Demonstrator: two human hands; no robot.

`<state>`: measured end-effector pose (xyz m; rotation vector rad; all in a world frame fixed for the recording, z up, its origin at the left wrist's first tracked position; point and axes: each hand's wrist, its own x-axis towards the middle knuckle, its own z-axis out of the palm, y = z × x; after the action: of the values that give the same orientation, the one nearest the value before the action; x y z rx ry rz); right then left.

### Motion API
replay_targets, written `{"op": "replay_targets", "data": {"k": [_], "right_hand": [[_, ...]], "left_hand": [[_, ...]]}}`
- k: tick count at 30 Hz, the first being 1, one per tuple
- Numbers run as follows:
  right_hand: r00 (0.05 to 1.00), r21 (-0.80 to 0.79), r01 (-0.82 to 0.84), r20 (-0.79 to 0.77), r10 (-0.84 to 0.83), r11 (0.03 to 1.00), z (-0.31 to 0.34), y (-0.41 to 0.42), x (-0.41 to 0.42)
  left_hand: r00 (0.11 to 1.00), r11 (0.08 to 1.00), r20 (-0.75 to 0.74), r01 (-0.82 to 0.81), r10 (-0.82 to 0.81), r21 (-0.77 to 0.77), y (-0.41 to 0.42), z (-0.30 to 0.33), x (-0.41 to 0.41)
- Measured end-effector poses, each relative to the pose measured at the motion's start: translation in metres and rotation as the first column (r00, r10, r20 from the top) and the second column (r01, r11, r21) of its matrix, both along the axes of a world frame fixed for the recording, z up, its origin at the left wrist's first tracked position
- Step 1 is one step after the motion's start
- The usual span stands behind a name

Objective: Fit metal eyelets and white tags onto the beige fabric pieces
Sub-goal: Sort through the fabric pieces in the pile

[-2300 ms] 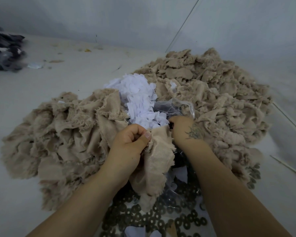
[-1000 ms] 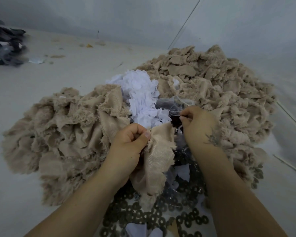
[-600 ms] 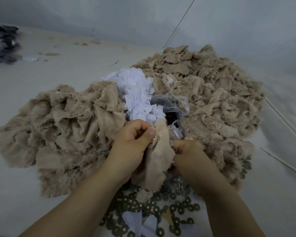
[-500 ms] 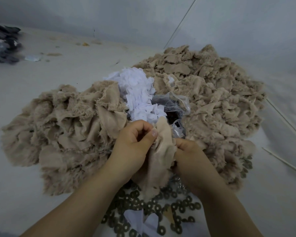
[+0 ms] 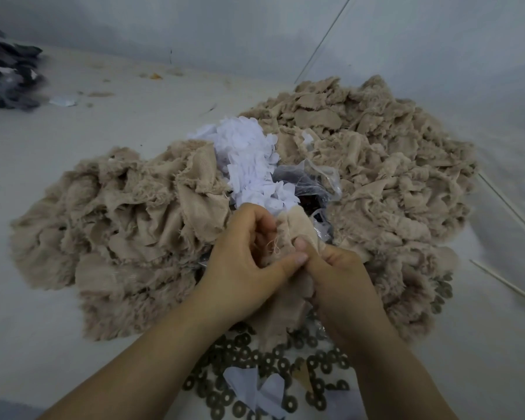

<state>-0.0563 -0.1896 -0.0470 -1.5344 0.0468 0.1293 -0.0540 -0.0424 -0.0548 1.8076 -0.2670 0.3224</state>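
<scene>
Right now one beige piece [image 5: 288, 234] is pinched by both the left hand [image 5: 246, 262] and right hand [image 5: 340, 274] — big piles [image 5: 376, 177], tags [image 5: 249, 165] and eyelets [image 5: 255, 359] are left.

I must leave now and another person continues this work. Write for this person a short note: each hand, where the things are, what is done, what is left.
Left hand: grips the beige fabric piece.
Right hand: pinches the same piece.
White tags: heap behind the hands, between two beige fabric piles.
Metal eyelets: loose on the surface below the hands.
Done: cannot tell if this piece has its eyelet.
Left: most of the pile, it seems.
</scene>
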Motion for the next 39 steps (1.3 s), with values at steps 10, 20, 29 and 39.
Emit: {"op": "replay_targets", "data": {"k": [10,20,29,39], "right_hand": [[0.999,0.126,-0.036,0.045,0.03,0.991,-0.009,-0.005,0.004],[0.998,0.118,-0.035,0.064,0.028,0.992,-0.005,-0.002,0.001],[0.998,0.32,-0.038,-0.037,0.052,0.947,-0.004,0.004,0.0],[0.936,0.517,-0.107,-0.237,0.262,0.849,0.004,0.007,0.0]], "left_hand": [[0.989,0.986,-0.136,-0.081,0.062,-0.146,0.0,0.005,0.001],[0.991,0.991,-0.108,-0.09,0.079,-0.098,-0.003,0.006,0.002],[0.958,0.883,-0.269,-0.041,-0.099,-0.468,-0.001,0.007,0.002],[0.972,0.95,-0.229,-0.027,-0.047,-0.31,-0.005,0.007,0.0]]}}
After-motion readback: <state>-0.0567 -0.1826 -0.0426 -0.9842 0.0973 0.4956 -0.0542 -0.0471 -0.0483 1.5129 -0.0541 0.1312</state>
